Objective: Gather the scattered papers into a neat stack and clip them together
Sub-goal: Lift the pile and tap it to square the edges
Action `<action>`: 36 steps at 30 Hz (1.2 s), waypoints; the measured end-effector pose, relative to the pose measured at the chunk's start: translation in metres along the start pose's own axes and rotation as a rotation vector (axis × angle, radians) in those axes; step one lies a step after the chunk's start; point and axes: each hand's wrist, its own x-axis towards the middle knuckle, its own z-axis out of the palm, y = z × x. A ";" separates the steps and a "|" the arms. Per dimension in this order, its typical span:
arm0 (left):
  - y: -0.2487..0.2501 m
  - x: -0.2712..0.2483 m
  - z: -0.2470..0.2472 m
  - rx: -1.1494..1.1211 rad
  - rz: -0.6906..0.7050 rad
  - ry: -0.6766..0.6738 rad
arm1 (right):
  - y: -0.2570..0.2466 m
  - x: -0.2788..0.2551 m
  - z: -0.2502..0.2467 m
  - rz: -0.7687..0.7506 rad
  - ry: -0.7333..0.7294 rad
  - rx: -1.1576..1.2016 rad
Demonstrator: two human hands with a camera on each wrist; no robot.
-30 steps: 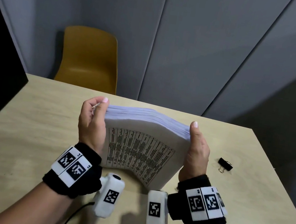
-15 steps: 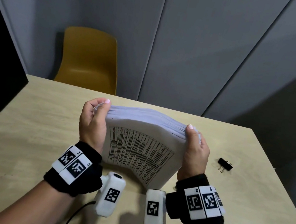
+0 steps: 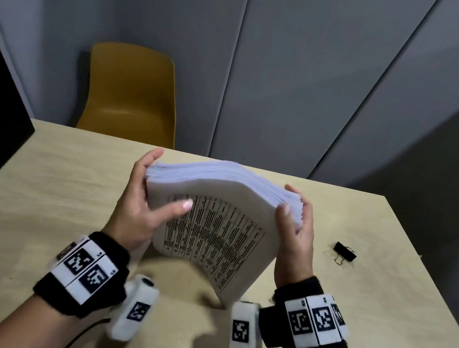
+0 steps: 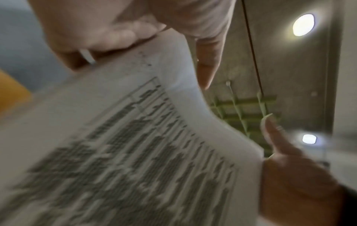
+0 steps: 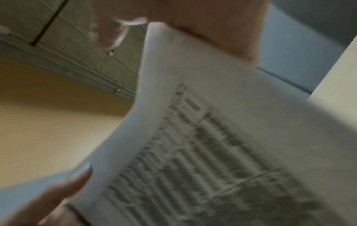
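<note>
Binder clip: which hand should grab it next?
Right. The binder clip lies on the table just beyond the right hand; the left hand, across the paper stack, could hold it.

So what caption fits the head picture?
Two hands stand a thick white paper stack upright on the pale wooden table.

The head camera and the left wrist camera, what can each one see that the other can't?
Only the head view shows the black binder clip lying on the table right of the papers, and the whole yellow chair.

Only the left wrist view shows the ceiling lights.

Both show the paper stack, its front sheet printed with a table, held on edge between the left hand and right hand.
</note>
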 end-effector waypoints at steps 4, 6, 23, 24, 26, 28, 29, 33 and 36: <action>-0.028 0.000 -0.019 0.197 -0.086 -0.041 | 0.036 -0.008 -0.024 0.044 -0.099 -0.165; -0.033 0.000 -0.016 0.254 -0.094 -0.040 | 0.049 -0.008 -0.021 0.074 -0.044 -0.161; -0.057 -0.024 -0.019 0.190 -0.210 -0.126 | 0.071 -0.019 -0.019 0.154 -0.056 -0.141; -0.060 -0.029 -0.018 0.197 -0.249 -0.177 | 0.076 -0.023 -0.020 0.200 -0.064 -0.169; -0.070 -0.038 -0.022 0.263 -0.270 -0.196 | 0.085 -0.030 -0.020 0.290 -0.069 -0.235; -0.077 -0.042 -0.029 0.281 -0.276 -0.170 | 0.090 -0.036 -0.019 0.322 -0.046 -0.264; -0.077 -0.043 -0.031 0.315 -0.296 -0.163 | 0.090 -0.038 -0.018 0.322 -0.013 -0.287; -0.056 -0.046 -0.022 0.170 -0.330 -0.048 | 0.092 -0.044 -0.025 0.458 0.251 -0.398; -0.053 -0.057 -0.013 -0.010 -0.416 0.056 | 0.091 -0.046 -0.026 0.664 0.142 0.300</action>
